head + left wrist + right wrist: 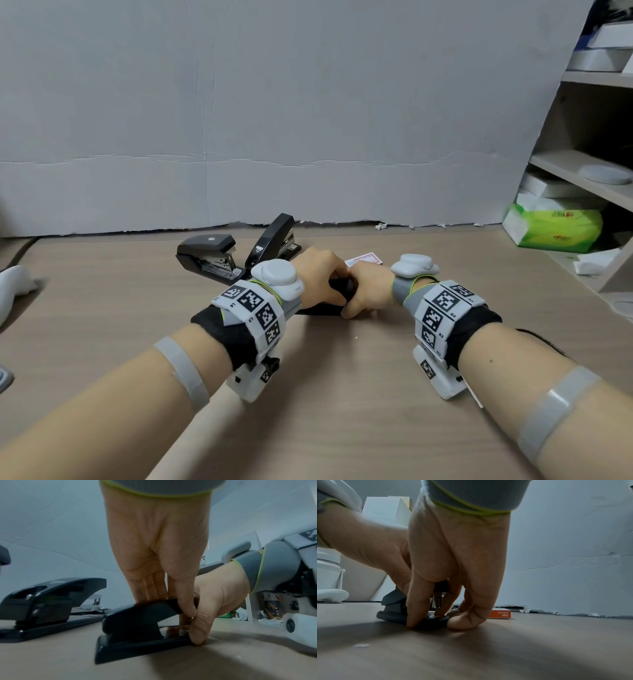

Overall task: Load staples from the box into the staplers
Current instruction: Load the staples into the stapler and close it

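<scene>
Risk first, judged from the grips: top arm of the near stapler (137, 616) could snap back onto fingertips if the lifting grip slips on the smooth black plastic; base could skid on the tabletop (325, 411) if the hold at its front end lets go.

Far left, at about 10 o'clock from the hands: two more staplers, one lying low (209, 255), one with its top tilted up (274, 240), both untouched.

Left hand (317, 274): fingers curled over the front of the near stapler's top arm, thumb round its side, gripping it.

Right hand (366, 287): fingers bent down, thumb and one fingertip pinching the front end of the base against the tabletop. Metal magazine just visible between the fingers in the right wrist view; staples inside or not, cannot tell.

Staple box (500, 613): orange, flat on the tabletop, near the right hand at about 1 o'clock, not touched.
</scene>
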Motion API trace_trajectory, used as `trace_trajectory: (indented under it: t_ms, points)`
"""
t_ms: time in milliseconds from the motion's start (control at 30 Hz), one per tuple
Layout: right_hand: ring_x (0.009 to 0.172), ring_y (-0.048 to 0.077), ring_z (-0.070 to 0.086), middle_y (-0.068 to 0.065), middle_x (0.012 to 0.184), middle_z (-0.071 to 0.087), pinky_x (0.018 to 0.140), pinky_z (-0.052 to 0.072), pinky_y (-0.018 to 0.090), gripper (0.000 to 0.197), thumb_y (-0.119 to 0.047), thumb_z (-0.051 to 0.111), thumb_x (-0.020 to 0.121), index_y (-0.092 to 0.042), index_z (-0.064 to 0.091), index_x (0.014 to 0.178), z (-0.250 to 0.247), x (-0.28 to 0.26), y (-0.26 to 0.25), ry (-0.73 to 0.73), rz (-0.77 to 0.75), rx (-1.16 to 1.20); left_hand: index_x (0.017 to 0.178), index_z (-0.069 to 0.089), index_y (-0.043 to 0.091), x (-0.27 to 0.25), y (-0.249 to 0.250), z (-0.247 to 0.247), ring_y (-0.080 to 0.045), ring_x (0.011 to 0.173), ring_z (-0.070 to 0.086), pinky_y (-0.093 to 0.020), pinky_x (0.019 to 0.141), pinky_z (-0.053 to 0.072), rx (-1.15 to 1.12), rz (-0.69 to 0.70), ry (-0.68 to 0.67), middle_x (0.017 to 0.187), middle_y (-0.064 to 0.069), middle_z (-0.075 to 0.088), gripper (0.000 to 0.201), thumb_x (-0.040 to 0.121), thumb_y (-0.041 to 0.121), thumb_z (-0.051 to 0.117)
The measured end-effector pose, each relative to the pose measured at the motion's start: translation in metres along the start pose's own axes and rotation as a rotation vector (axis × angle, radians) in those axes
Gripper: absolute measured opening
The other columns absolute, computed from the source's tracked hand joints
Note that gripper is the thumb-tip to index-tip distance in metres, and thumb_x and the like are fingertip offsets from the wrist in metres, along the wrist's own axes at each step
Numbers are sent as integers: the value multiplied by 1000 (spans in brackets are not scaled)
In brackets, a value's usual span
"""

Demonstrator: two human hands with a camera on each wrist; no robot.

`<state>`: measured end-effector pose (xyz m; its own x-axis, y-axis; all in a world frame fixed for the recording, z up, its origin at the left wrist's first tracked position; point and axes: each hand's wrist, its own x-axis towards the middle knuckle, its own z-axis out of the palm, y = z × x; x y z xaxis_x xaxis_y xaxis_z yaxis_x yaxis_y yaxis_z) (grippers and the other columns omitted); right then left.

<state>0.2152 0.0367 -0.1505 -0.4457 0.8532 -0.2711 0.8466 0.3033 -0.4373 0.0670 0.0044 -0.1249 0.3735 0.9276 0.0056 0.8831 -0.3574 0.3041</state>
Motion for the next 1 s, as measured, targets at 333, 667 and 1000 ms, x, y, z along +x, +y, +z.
trace_trajectory:
  t_ms: [333, 667, 1000]
  points:
    - [90, 23, 67, 1, 97, 69, 78, 54, 33, 44, -37, 81, 68, -22, 61, 103, 0, -2, -10, -12, 53, -106, 108, 66, 18, -16, -36, -1, -24, 88, 63, -27, 68, 44, 107, -165, -155, 91, -3, 64, 37, 74, 23, 79]
    - [82, 27, 69, 1, 82, 67, 73, 56, 37, 20, -38, 74, 74, -26, 58, 78, -4, -9, -18, -1, -4, -210, 107, 69, 19, -11, -37, -2, -22, 90, 65, -37, 83, 54, -47, -88, -76, 96, -2, 70, 35, 74, 27, 79]
    - [73, 28, 67, 6, 74, 66, 65, 55, 31, 52, -47, 80, 53, -12, 63, 87, -59, -25, 45, 269, 383, -40, 126, 58, 14, 42, -66, -45, -27, 107, 60, -33, 91, 45, -142, -309, 533, 123, -7, 61, 51, 79, 25, 74]
